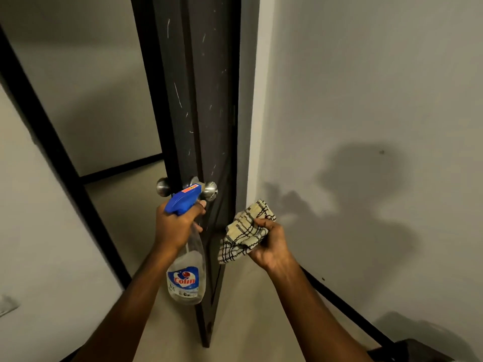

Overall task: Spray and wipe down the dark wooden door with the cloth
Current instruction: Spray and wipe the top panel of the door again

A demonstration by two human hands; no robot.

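Head view: the dark door [209, 100], streaked white, stands ajar. Just below its knob [210, 190] the left hand [175, 226] grips the spray bottle [187, 273], nozzle toward the door; right of the knob the right hand [271, 244] clutches the bunched cloth [245, 231]. Spraying looks in hand; next, squeeze, then wipe.

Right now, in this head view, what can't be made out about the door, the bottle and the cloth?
Head view only:
- Door: top cut off by the upper edge; its far face is turned away.
- Spray bottle: nozzle faces away from the camera; print under the logo too small.
- Cloth: part hidden inside the right hand.
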